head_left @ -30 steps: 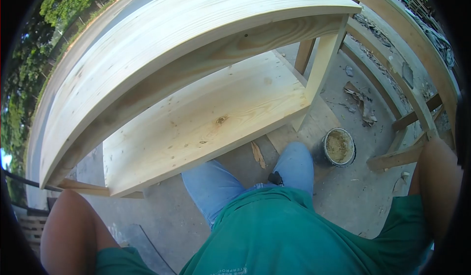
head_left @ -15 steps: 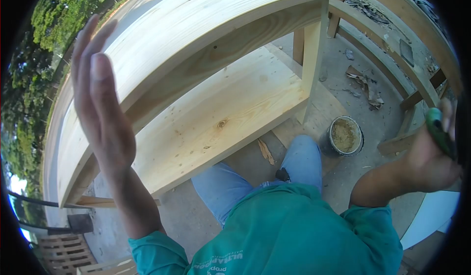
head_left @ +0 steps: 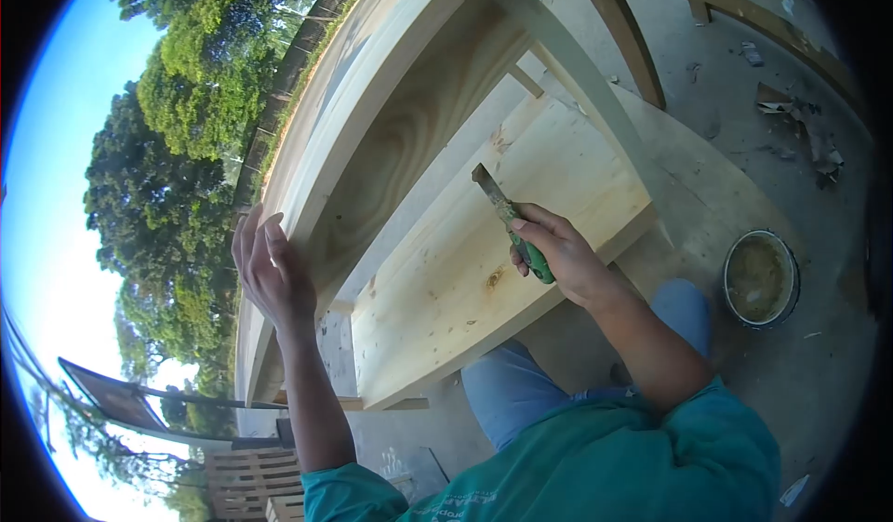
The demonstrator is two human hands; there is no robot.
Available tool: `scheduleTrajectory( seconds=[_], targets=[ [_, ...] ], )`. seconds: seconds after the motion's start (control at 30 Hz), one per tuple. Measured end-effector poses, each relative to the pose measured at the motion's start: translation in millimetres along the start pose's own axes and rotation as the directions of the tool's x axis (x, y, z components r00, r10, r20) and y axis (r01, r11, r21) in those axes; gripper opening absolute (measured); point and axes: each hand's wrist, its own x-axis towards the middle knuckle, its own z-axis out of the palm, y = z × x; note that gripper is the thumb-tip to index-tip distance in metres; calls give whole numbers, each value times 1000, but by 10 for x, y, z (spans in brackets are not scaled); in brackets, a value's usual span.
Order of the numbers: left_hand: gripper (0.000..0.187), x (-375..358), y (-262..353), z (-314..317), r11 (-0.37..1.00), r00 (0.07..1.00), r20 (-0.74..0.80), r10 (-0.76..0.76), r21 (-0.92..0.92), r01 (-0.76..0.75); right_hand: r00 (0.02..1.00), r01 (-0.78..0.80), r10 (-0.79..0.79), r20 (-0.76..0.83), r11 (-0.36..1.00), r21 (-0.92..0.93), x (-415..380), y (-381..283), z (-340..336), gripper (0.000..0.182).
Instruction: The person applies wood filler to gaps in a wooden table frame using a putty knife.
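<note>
My right hand is closed around the green handle of a putty knife. Its narrow, stained blade points up and away, over the wooden lower shelf of an unpainted wooden table. My left hand is open, fingers slightly bent and the thumb apart, right at the near edge of the table's upper part. Below the top runs a board with wavy grain and a small dark knot. Dark spots and a larger knot mark the pale shelf.
A round bucket of tan paste stands on the concrete floor to the right. Crumpled brown paper lies farther back, near another wooden frame. My knees are close to the shelf's front edge. Trees and a road lie to the left.
My right hand has swung in from the far right with the putty knife, now over the shelf. My left hand has come down to the table's edge. The view has turned and tilted.
</note>
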Motion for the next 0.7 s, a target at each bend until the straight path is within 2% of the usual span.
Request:
scheduleTrajectory(
  seconds=[0.1, 0.2, 0.23, 0.27, 0.3, 0.37, 0.43, 0.5, 0.6, 0.7],
  targets=[
    [55, 100, 25, 88, 1000, 999, -47, -14, -8, 14, 995, -57, 39, 97, 978, 200, 222, -48, -62, 34],
    [54, 172, 30, 144, 998, 996, -77, -51, -31, 49, 990, -68, 42, 133, 978, 199, 357, -144, -29, 35],
    [54, 208, 20, 155, 997, 995, -78, -66, -45, 63, 986, -50, 14, 165, 976, 213, 434, -161, -10, 30],
    [53, 242, 1, 174, 995, 994, -78, -81, -61, 76, 982, -43, -1, 187, 972, 231, 522, -176, 14, 31],
    [52, 278, -32, 213, 978, 983, -70, -169, -132, 159, 979, -34, -18, 205, 968, 248, 614, -183, 41, 32],
    [52, 338, -105, 266, 977, 983, -34, -181, -122, 176, 963, -18, -62, 263, 956, 294, 839, -204, 110, 34],
    [52, 374, -78, 270, 969, 974, 12, -227, -97, 227, 933, -102, -29, 358, 934, 342, 1048, -271, 183, 34],
    [53, 371, -68, 280, 962, 968, 29, -248, -109, 250, 921, -144, -7, 391, 923, 356, 1175, -340, 279, 31],
    [56, 365, -131, 292, 966, 971, 59, -232, -107, 237, 877, -183, -52, 477, 883, 432, 1332, -349, 326, 26],
    [56, 352, -160, 276, 972, 971, 100, -217, -72, 225, 850, -194, -57, 523, 889, 414, 1385, -380, 364, 27]
  ],
)
